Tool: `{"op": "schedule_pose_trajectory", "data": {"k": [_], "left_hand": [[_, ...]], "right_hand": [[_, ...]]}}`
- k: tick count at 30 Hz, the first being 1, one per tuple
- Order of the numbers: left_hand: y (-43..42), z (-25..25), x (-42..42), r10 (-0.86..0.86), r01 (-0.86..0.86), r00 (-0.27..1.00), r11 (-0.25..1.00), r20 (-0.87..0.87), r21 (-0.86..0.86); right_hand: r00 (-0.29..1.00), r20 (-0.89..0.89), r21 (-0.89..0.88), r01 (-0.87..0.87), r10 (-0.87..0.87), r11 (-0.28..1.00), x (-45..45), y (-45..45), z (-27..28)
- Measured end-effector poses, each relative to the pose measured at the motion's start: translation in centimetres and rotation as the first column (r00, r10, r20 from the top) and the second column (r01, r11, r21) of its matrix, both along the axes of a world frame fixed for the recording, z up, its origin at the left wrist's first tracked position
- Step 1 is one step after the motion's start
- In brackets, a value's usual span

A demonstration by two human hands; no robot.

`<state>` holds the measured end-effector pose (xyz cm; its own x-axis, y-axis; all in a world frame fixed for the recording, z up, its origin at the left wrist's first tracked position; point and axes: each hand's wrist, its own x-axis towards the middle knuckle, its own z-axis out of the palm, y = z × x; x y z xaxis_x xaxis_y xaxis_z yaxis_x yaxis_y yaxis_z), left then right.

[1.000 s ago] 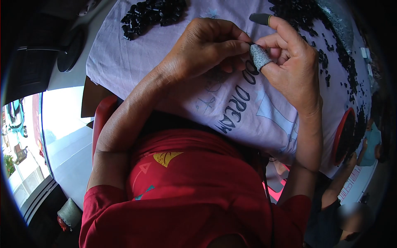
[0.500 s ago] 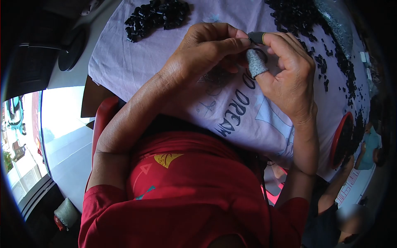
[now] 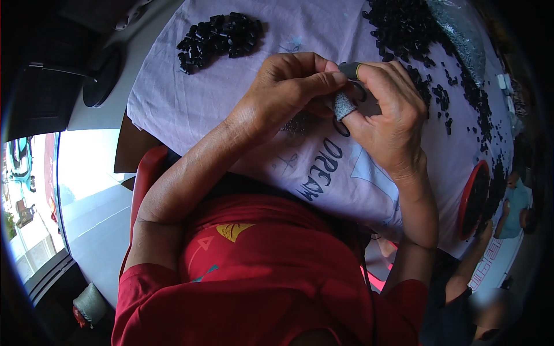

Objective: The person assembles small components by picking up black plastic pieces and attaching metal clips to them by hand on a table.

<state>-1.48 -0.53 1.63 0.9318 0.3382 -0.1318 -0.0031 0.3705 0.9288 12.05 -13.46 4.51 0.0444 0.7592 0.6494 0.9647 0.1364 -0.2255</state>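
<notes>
My left hand point(image 3: 288, 86) is closed in a pinch, thumb against fingers, above the pale printed cloth point(image 3: 231, 86). My right hand point(image 3: 392, 101) meets it at the fingertips, its thumb and index finger bent toward the same spot. The right index finger wears a dark finger cot point(image 3: 349, 70), and a grey fabric finger cover point(image 3: 344, 106) sits on the right thumb. Whatever is between the fingertips is too small and hidden to make out. Under the left hand lies a small patch of tiny grey bits point(image 3: 297, 123), partly covered by it.
A pile of small black tube-like parts point(image 3: 219, 37) lies at the far left. A bigger black heap point(image 3: 404, 29) spreads down the right side, beside a clear plastic bag point(image 3: 461, 40). A red-rimmed container point(image 3: 464, 213) stands at the right edge. Another person's arm point(image 3: 464, 274) is at lower right.
Both hands appear slightly lower in the view, and the table has shifted a little too. My right thumb has come in closer to the left fingertips.
</notes>
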Motion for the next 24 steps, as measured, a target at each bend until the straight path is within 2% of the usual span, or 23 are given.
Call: {"op": "schedule_pose_trajectory", "data": {"k": [8, 17, 24], "left_hand": [[-0.3, 0.2, -0.1, 0.059, -0.058, 0.998, 0.998, 0.007, -0.019], [0.4, 0.5, -0.1, -0.032, 0.03, 0.998, 0.999, -0.052, -0.045], [-0.1, -0.1, -0.1, 0.029, -0.031, 0.998, 0.999, -0.06, -0.033]], "right_hand": [[1.0, -0.021, 0.023, 0.005, -0.005, 1.0, 0.2, 0.4, -0.6], [0.999, 0.042, 0.0, -0.002, 0.002, 1.0, 1.0, 0.1, -0.4], [0.997, 0.08, -0.005, -0.012, 0.012, 1.0, 0.9, 0.2, -0.6]]}}
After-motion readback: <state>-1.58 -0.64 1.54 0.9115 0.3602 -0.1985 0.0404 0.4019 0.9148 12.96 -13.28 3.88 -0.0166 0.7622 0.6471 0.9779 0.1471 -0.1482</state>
